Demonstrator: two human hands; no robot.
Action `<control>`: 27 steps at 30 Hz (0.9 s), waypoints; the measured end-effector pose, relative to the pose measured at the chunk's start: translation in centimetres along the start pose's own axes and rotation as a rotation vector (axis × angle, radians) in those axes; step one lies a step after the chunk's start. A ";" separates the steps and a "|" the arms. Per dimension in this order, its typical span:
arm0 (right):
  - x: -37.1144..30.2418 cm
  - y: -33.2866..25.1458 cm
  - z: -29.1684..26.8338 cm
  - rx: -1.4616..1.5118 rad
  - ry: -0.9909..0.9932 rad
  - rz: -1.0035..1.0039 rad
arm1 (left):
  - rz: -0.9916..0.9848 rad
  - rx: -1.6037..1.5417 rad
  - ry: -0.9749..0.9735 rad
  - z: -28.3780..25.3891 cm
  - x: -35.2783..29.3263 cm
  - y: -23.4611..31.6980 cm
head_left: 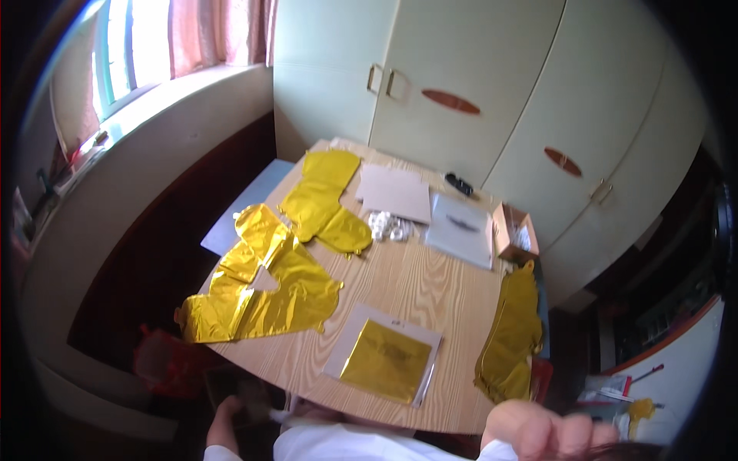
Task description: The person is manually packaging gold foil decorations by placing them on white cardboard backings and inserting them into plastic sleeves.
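Looks like a room in a home, prob. a bedroom or spare rm: cream built-in wardrobe [461, 84] w/ oval handles along the back wall, window [131, 46] w/ pink curtain [223, 31] at left, deep sill below it. Wood-grain counter [407, 284] in the middle, strewn w/ gold foil balloons [261, 292] & packets, i.e. party prep, not a workplace.

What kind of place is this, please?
Probably a room in a home: a wooden table stands beside pale built-in cupboards and a curtained window. Flat gold foil balloons lie on the table.
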State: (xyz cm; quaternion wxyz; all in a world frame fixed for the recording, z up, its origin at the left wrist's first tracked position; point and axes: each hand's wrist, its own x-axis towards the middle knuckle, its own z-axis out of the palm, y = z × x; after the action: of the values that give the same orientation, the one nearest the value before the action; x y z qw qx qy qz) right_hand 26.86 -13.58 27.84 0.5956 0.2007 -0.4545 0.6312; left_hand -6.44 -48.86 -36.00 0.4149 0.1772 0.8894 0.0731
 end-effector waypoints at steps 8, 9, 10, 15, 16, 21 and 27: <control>-2.0 3.0 -17.2 -0.566 -0.847 0.500 | 0.327 -0.445 -0.805 -11.8 -15.9 19.9; -2.9 5.5 -20.0 -0.825 -0.819 0.699 | 0.384 -0.456 -0.806 -14.4 -19.9 21.3; -3.5 7.0 -21.6 -1.135 -0.771 0.909 | 0.540 -0.514 -0.790 -16.3 -22.2 22.8; -7.3 11.0 -28.6 -1.669 -0.869 0.934 | 0.947 -0.563 -0.486 -21.4 -26.0 30.7; -7.3 11.3 -28.8 -1.689 -0.870 0.967 | 0.894 -0.437 -0.370 -22.2 -26.0 32.8; -6.2 10.9 -29.2 -1.331 -0.744 1.110 | 1.152 0.079 0.561 -21.6 -24.2 40.9; -1.4 5.1 -20.7 -1.237 -0.702 0.460 | 1.344 -0.836 0.069 -22.4 -22.1 44.8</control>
State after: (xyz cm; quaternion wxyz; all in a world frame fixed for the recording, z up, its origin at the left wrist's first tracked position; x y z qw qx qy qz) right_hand 28.31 3.12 14.53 0.2724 -0.0815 -0.9206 0.2678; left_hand 0.98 -15.28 6.61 0.2865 0.5033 0.5031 0.6415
